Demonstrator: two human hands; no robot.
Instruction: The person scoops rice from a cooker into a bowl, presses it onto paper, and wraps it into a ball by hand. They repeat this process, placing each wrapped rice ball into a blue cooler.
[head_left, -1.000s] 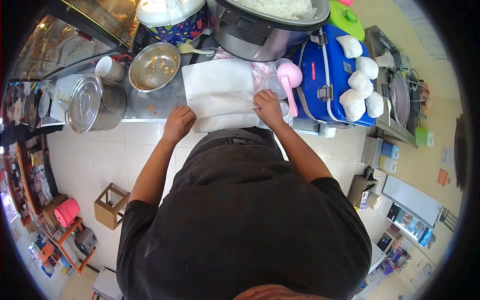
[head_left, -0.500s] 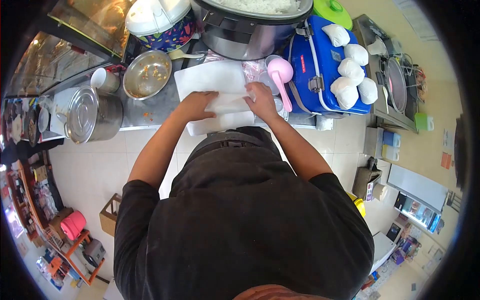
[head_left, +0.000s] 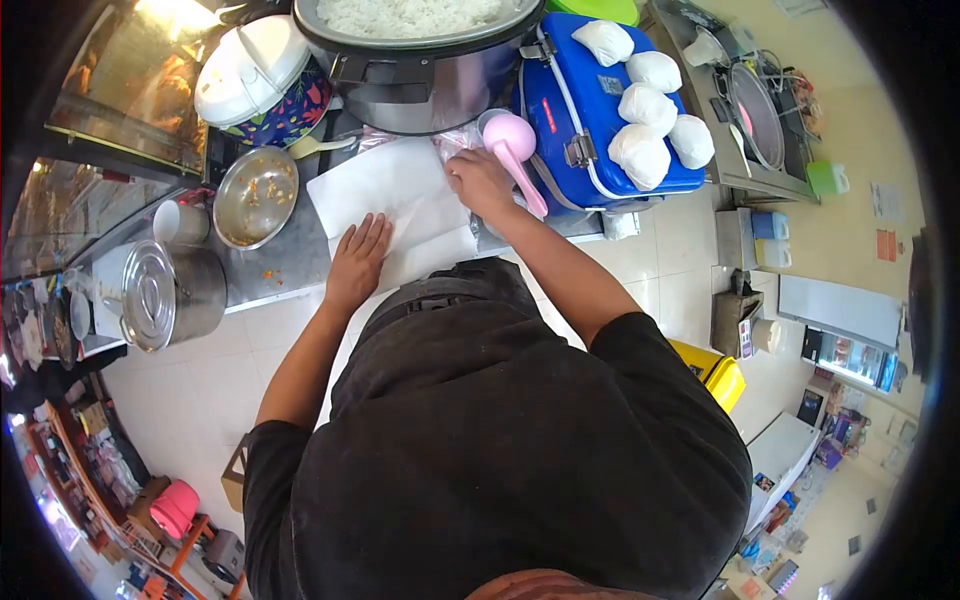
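A sheet of white wrapping paper [head_left: 405,185] lies spread on the metal counter in front of me, a crease across its lower part. My left hand [head_left: 362,258] rests flat on its lower left, fingers stretched out. At the paper's upper right edge is my right hand [head_left: 480,183], its fingers bent and together beside thin clear-and-pink plastic [head_left: 455,140]. Whatever those fingers hold, if anything, is hidden. Just right of that hand, a pink scoop [head_left: 510,135] lies with its handle towards me. Behind the paper stands a large cooker [head_left: 400,95] of white rice [head_left: 410,15].
Several white wrapped bundles [head_left: 640,105] sit on a blue cooler box [head_left: 560,90] at right. To the left are a steel bowl [head_left: 257,190] with food scraps, a lidded steel pot [head_left: 190,290], a white cup [head_left: 180,222] and a patterned container [head_left: 265,80].
The folded paper has been opened out flat. My left hand has moved down and left onto the paper; my right hand has shifted up to its far edge. The view has swung right.
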